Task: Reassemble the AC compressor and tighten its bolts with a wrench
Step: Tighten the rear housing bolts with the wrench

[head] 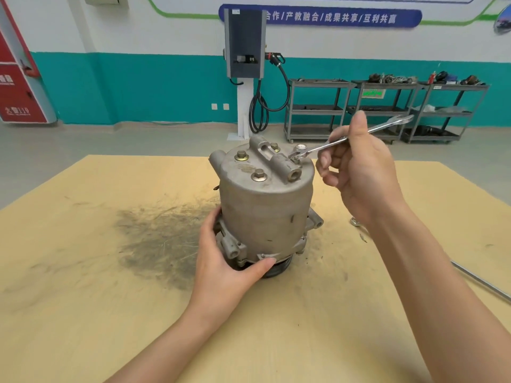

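A grey metal AC compressor [265, 205] stands upright on its pulley end in the middle of the table. Its top cover carries several bolts, among them one at the left [241, 155] and one at the front [259, 174]. My left hand [229, 261] grips the compressor's lower flange from the front left, thumb along the base. My right hand [359, 172] holds a silver combination wrench [351, 138] by its shaft. The wrench's ring end sits over a bolt [295, 157] at the right of the cover, and its open end points up and to the right.
The tan table top [110, 313] has a dark greasy smear [163, 239] left of the compressor. A metal ring-shaped part [354, 221] lies behind my right forearm, and a metal bar [481, 283] lies at the right edge. Grey tool carts [384, 111] and a charger post [244, 64] stand at the far wall.
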The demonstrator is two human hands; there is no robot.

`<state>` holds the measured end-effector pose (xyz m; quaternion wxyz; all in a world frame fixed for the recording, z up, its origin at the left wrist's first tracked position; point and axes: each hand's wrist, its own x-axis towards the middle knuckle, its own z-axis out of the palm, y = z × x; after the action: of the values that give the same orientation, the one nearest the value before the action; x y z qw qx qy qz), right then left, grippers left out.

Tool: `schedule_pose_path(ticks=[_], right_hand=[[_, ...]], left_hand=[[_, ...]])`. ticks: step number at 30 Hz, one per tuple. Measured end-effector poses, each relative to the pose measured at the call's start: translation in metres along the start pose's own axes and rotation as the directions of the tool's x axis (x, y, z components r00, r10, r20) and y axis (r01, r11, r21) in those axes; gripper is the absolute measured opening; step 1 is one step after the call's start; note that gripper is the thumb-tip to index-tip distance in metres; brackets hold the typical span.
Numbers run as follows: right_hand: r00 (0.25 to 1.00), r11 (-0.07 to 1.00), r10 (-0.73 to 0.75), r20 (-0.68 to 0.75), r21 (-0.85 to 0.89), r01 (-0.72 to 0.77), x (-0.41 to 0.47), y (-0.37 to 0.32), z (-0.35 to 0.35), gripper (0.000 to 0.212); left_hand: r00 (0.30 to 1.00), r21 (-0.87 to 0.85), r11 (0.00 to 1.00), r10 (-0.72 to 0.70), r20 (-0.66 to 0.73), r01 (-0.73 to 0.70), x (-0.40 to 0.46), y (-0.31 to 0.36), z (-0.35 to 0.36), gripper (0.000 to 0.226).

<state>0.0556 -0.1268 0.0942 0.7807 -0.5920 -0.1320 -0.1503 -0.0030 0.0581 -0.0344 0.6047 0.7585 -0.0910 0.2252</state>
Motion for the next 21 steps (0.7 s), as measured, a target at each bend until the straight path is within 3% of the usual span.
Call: schedule_pose_path(ticks=[5, 9, 11, 16, 21], right_hand=[[0.997, 0.993, 0.066, 0.031, 0.096, -0.069, -0.001, -0.002, -0.002, 0.046], [0.994, 0.994, 0.085, 0.074, 0.063, -0.09, -0.002, -0.003, -0.003, 0.045], [0.996, 0.999, 0.035, 0.081, 0.009, -0.036, -0.003, -0.004, -0.004, 0.044], [0.948, 0.936, -0.291, 0.132, -0.167, 0.31, -0.011, -0.008, 0.0, 0.041], [0.95, 0.925, -0.298, 0.096, -0.216, 0.312, -0.013, -0.01, 0.003, 0.042]], left_hand=[[1.0, 0.004, 1.0, -0.007, 0.001, 0.007, -0.002, -0.001, 0.0, 0.096], [1.0, 0.008, 1.0, -0.002, 0.002, 0.002, -0.003, -0.002, -0.001, 0.096], [1.0, 0.013, 1.0, -0.013, 0.001, 0.013, -0.003, -0.002, -0.002, 0.096], [1.0, 0.014, 1.0, -0.011, -0.017, 0.012, -0.003, -0.005, -0.001, 0.096], [1.0, 0.006, 1.0, -0.008, -0.021, 0.008, -0.002, -0.006, 0.0, 0.097]])
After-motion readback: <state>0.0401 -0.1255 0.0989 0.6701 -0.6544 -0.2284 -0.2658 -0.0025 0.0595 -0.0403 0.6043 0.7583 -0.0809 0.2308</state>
